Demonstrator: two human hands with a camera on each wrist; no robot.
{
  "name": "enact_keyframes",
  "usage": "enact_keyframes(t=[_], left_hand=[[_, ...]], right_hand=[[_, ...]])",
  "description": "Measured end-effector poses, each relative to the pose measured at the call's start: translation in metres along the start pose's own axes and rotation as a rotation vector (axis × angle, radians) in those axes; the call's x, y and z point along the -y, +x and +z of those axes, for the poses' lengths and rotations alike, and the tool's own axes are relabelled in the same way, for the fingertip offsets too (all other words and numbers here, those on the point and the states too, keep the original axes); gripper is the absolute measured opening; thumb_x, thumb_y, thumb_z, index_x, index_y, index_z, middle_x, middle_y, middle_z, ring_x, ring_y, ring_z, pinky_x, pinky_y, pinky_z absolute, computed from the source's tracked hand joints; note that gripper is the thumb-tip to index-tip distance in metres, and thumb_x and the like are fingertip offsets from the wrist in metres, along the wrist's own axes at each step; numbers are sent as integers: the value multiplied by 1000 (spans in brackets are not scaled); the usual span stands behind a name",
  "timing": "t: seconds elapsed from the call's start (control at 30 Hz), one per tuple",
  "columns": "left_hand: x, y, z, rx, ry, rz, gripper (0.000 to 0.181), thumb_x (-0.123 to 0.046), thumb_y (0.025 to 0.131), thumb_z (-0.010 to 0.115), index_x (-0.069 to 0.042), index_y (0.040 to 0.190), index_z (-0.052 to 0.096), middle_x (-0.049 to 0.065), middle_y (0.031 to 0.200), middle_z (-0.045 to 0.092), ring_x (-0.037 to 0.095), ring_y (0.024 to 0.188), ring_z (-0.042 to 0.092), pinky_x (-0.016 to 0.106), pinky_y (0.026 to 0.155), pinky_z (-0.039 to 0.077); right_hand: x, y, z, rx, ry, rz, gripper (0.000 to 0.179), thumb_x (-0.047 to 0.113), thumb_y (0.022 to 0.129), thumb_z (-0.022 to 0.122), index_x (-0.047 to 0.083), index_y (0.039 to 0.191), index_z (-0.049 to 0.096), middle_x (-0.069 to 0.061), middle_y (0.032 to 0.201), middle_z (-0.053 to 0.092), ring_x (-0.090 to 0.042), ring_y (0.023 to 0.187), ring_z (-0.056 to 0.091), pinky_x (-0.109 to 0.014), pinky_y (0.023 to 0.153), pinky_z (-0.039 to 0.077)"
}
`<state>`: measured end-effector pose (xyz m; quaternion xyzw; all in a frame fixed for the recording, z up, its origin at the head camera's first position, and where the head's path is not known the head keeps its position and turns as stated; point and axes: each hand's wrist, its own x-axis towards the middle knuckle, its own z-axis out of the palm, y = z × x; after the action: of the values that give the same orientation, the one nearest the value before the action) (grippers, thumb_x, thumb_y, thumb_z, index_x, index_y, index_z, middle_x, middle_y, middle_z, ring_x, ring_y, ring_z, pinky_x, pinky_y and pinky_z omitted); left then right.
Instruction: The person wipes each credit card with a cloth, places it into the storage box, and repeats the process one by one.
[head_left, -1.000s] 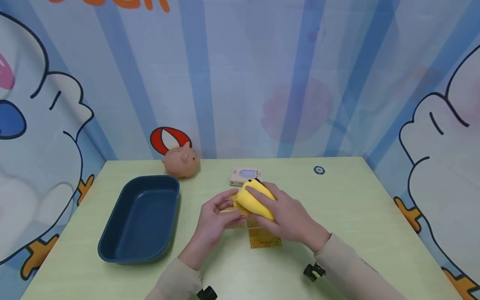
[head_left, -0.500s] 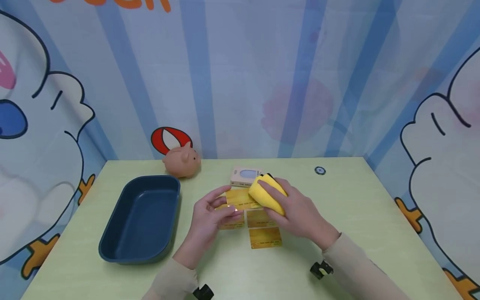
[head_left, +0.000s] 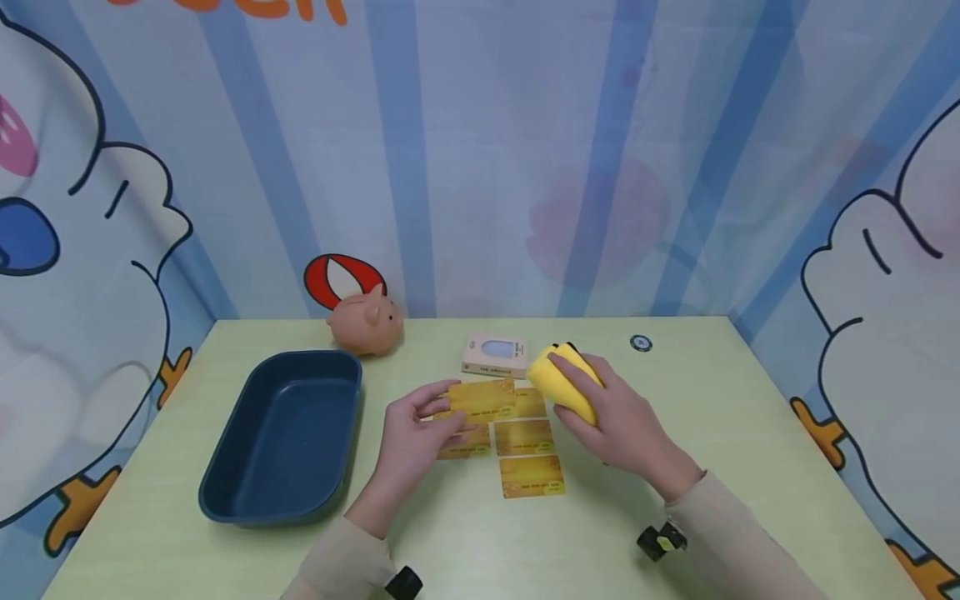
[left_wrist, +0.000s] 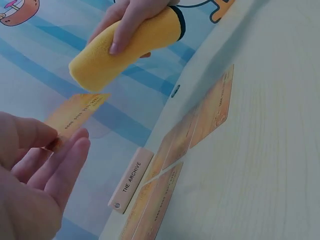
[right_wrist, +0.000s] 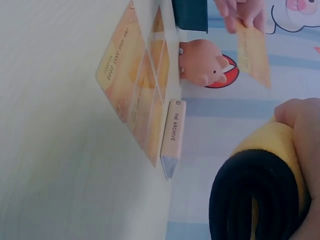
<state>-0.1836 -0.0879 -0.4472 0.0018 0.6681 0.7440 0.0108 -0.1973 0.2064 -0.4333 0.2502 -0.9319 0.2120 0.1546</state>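
Between thumb and fingers, my left hand [head_left: 408, 437] pinches a gold card [head_left: 483, 400] by its left end, raised above the table. My right hand [head_left: 618, 421] grips a folded yellow cloth [head_left: 561, 385], just right of that card and apart from it. Its black edging [right_wrist: 250, 185] and stacked folds face the right wrist camera. Below lie several more gold cards in rows, among them a front card [head_left: 531, 477] and a middle card [head_left: 523, 437]. The held card and left fingers partly cover those at the left and back.
A blue rectangular tub [head_left: 281, 437] stands on the left. Behind it sits a pink piggy bank [head_left: 366, 323]. A small pale box [head_left: 495, 356] marked "THE ARCHIVE" lies behind the cards. A dark round chip [head_left: 641, 342] is at the back right, before a striped backdrop [head_left: 487, 167].
The yellow cloth in my right hand has moved rightward off the held card, uncovering it and the cards below. My left hand has shifted slightly left, still pinching the card.
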Motion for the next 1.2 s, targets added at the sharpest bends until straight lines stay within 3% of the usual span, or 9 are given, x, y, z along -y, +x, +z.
enact_keyframes(t=[0.1, 0.27, 0.53, 0.77, 0.93, 1.03, 1.2], left_hand=[[2, 1, 0, -10, 44, 38, 31, 6, 93, 72, -1, 123, 74, 18, 105, 75, 38, 90, 78, 36, 74, 65], [4, 2, 1, -23, 95, 113, 18, 6, 93, 71, 0, 109, 78, 15, 105, 77, 31, 95, 77, 30, 76, 64], [5, 3, 4, 11, -11, 123, 16, 14, 92, 67, 9, 104, 75, 18, 122, 73, 21, 98, 76, 31, 82, 63], [7, 3, 4, 49, 9, 123, 19, 14, 94, 66, 7, 110, 76, 21, 109, 76, 38, 99, 77, 39, 84, 64], [6, 1, 2, 97, 22, 79, 26, 5, 95, 73, 5, 120, 74, 22, 117, 75, 28, 100, 77, 31, 85, 63], [7, 1, 2, 119, 48, 50, 30, -1, 95, 75, 4, 125, 73, 23, 119, 74, 29, 102, 77, 29, 84, 62], [7, 4, 5, 131, 52, 32, 45, 3, 95, 72, -1, 140, 65, 24, 120, 73, 40, 106, 74, 43, 88, 63]], right_hand=[[0, 1, -5, -17, 21, -5, 69, 33, 100, 70, 32, 162, 41, -13, 149, 49, -14, 78, 49, -30, 61, 45], [2, 2, -8, -29, 47, -15, 68, 32, 100, 71, 32, 162, 41, -12, 150, 48, -12, 74, 47, -29, 60, 44], [8, 3, -7, -36, 59, -18, 69, 32, 100, 71, 33, 162, 41, -10, 150, 49, -12, 75, 47, -29, 61, 44], [11, 5, -7, -37, 61, -23, 69, 30, 100, 71, 32, 162, 41, -11, 149, 49, -11, 76, 47, -29, 61, 45], [16, 8, -8, -37, 59, -39, 69, 32, 99, 71, 32, 162, 42, -11, 149, 49, -12, 77, 48, -28, 61, 45], [19, 10, -7, -34, 54, -53, 68, 31, 99, 71, 30, 161, 42, -11, 150, 49, -12, 79, 49, -28, 62, 46], [28, 15, -6, -22, 48, -77, 69, 33, 100, 70, 31, 162, 40, -12, 149, 49, -14, 86, 52, -31, 67, 50]])
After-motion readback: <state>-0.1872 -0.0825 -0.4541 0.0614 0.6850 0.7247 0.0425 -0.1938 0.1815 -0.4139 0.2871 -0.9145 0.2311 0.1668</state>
